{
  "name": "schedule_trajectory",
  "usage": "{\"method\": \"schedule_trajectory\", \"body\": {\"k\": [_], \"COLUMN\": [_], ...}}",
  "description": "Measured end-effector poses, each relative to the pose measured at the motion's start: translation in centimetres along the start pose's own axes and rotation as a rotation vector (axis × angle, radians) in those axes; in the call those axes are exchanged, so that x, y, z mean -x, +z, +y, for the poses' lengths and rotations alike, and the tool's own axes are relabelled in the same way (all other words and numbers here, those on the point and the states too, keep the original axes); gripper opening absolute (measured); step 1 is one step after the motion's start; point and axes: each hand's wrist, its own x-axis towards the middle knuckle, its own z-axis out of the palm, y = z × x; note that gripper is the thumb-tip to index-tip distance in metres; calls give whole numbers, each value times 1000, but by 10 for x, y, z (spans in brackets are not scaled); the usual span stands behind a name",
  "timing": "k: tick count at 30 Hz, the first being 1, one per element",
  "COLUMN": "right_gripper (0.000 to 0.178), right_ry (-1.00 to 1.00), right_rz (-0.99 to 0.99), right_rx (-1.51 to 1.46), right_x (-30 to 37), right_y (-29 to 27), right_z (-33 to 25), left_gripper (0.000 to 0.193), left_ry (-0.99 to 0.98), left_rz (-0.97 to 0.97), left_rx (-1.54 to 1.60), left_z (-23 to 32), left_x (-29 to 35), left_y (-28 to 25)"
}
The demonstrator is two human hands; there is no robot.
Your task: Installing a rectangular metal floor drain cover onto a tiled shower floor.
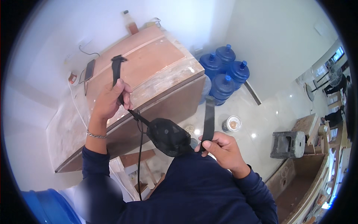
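Note:
A black mesh pouch with straps hangs in front of my chest, close to my dark blue shirt. My left hand is closed around the left strap, whose loose end sticks up over the wooden bench top. Between the thumb and fingers of my right hand, the right strap is pinched, with its free end standing upward. From beside the pouch a thin black cable runs down to my shirt. The pouch's contents cannot be made out through the mesh.
A stained wooden bench stands ahead on the left, bearing a phone and a bottle. Several blue water jugs stand beyond it. On the tiled floor are a paint can and a worn stool.

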Motion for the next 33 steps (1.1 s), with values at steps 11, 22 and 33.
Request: {"method": "schedule_trajectory", "body": {"k": [11, 22, 33], "right_gripper": [21, 19, 14], "right_ry": [-43, -202, -470], "right_rz": [127, 366, 479], "right_rx": [49, 105, 581], "right_x": [-16, -47, -72], "right_y": [-24, -67, -58], "right_z": [-7, -71, -121], "left_gripper": [51, 48, 38], "left_ry": [114, 83, 20], "left_rz": [-128, -383, -602], "left_rx": [30, -70, -320], "left_z": [34, 74, 81], "left_x": [-59, -108, -138], "left_y": [40, 95, 184]}}
